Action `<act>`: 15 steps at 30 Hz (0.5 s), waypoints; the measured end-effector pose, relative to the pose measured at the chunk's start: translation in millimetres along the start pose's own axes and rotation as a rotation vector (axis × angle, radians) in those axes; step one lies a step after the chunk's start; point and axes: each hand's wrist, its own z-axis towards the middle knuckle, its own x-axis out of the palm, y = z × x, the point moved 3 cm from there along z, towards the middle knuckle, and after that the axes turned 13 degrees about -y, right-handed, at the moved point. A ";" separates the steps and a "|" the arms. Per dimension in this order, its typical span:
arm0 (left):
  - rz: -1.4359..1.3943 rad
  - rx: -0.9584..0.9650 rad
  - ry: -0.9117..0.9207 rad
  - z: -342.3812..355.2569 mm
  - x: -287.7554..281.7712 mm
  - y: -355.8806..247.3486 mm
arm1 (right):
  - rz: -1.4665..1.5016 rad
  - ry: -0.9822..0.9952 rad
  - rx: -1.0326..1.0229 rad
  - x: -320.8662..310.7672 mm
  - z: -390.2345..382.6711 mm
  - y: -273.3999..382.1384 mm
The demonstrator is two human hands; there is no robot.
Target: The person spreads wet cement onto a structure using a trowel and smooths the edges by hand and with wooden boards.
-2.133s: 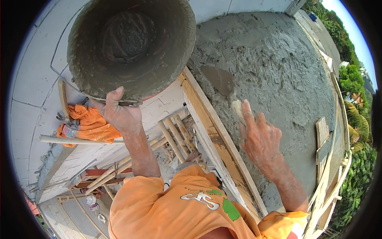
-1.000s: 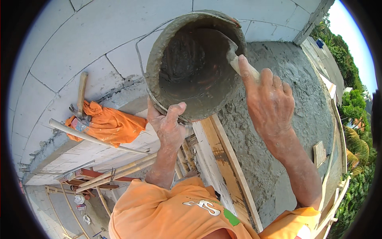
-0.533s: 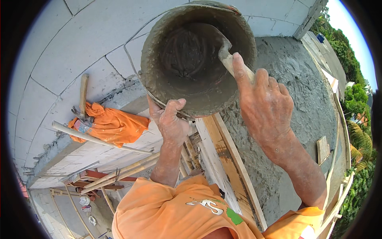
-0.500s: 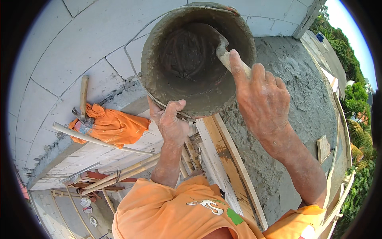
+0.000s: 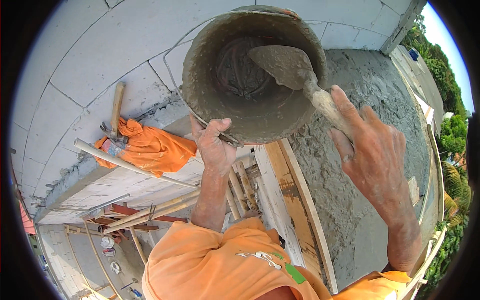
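A mortar-crusted bucket point(image 5: 195, 75) is tipped so that its open mouth faces me. My left hand point(image 5: 217, 147) grips its lower rim, thumb over the edge. In my right hand point(image 5: 377, 155) is a trowel point(image 5: 287, 67), held by its handle with the fingers wrapped round it. The trowel's blade, coated in grey mortar, lies across the right side of the bucket's mouth. Wet residue coats the bucket's inner wall and bottom. A thin wire handle point(image 5: 172, 80) hangs loose along the bucket's left side.
Wet grey concrete point(image 5: 350, 200) spreads to the right, bordered by a wooden board point(image 5: 305, 200). A pale block wall point(image 5: 100, 65) rises behind. On its ledge lie an orange cloth point(image 5: 160, 150), a hammer point(image 5: 117, 107) and a pale pipe point(image 5: 130, 165). Wooden scaffolding poles point(image 5: 150, 217) stand far below left.
My right hand has moved right and down, drawing the trowel's blade up from deep inside the bucket to its mouth. The left hand keeps its grip on the rim.
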 end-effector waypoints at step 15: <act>0.249 0.175 0.134 -4.9 2.3 1.2 | 0.579 0.548 0.345 53.7 -27.6 21.0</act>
